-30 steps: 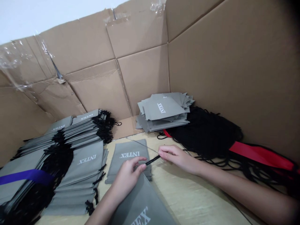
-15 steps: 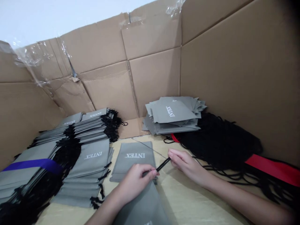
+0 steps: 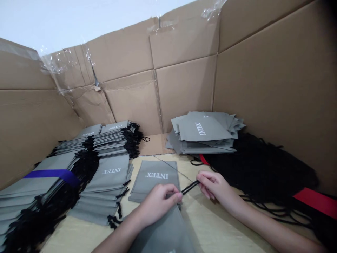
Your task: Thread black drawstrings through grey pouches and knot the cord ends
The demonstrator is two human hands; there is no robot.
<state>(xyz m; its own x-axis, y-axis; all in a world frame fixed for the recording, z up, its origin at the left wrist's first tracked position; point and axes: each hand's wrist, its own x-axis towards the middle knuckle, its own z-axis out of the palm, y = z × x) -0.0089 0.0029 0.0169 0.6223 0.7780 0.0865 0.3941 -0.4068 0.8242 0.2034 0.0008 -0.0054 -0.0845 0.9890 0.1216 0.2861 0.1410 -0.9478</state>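
A doubled black cord (image 3: 190, 187) stretches taut between my two hands. My left hand (image 3: 161, 203) is closed, pinching the cord at the upper edge of a grey drawstring pouch (image 3: 164, 233). The pouch hangs towards me below that hand, its lower part cut off by the frame. At the cord's other end, my right hand (image 3: 214, 186) pinches it between thumb and fingertips, with the other fingers loosely curled. Just beyond my left hand lies a small pile of flat grey pouches (image 3: 155, 181) printed INTEX. A thin dark line runs across the pile towards my right hand.
Cardboard walls (image 3: 184, 84) surround the pale work surface (image 3: 223, 228). Stacked pouches with black cords (image 3: 113, 140) stand at left, near a purple-banded bundle (image 3: 52, 173). Loose grey pouches (image 3: 207, 128) are heaped back right, beside a black cord pile (image 3: 263, 165) with a red band (image 3: 316, 202).
The view has swung left, so everything appears farther right. My right hand's lower fingers have loosened a little, and the cord's two strands now show a gap. Both hands keep their hold.
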